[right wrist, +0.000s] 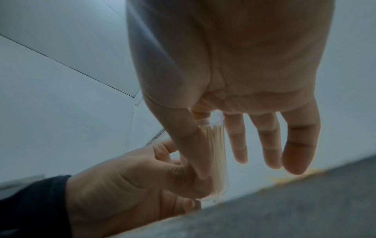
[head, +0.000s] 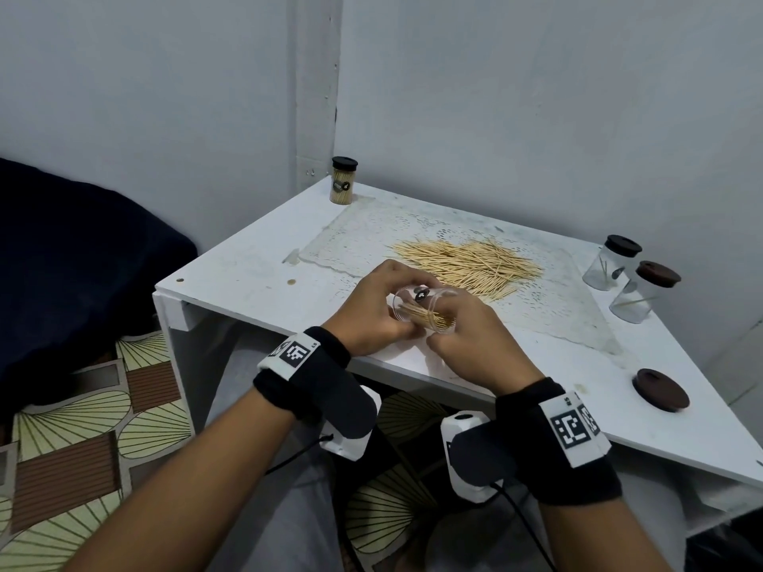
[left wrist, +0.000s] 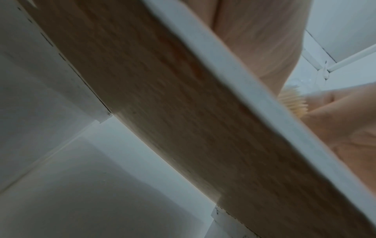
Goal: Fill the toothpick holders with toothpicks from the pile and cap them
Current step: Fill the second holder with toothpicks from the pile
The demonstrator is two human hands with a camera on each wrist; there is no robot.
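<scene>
Near the table's front edge, both hands hold a clear toothpick holder (head: 427, 305) tilted on its side, uncapped, with a bundle of toothpicks (head: 429, 317) inside. My left hand (head: 371, 313) curls its fingers round the holder's open end. My right hand (head: 470, 336) grips the other end. In the right wrist view the holder (right wrist: 216, 153) sits pinched by the right thumb (right wrist: 189, 145), the other fingers (right wrist: 270, 141) hanging straight, and the left hand (right wrist: 142, 177) closes on its lower end. The left wrist view shows only toothpick tips (left wrist: 293, 103) past the table edge (left wrist: 234, 80).
The toothpick pile (head: 470, 264) lies on a lace mat (head: 371, 237) just beyond the hands. A full capped holder (head: 344, 181) stands at the back corner. Two capped, nearly empty holders (head: 611, 262) (head: 644, 293) stand at the right. A loose brown cap (head: 660, 389) lies front right.
</scene>
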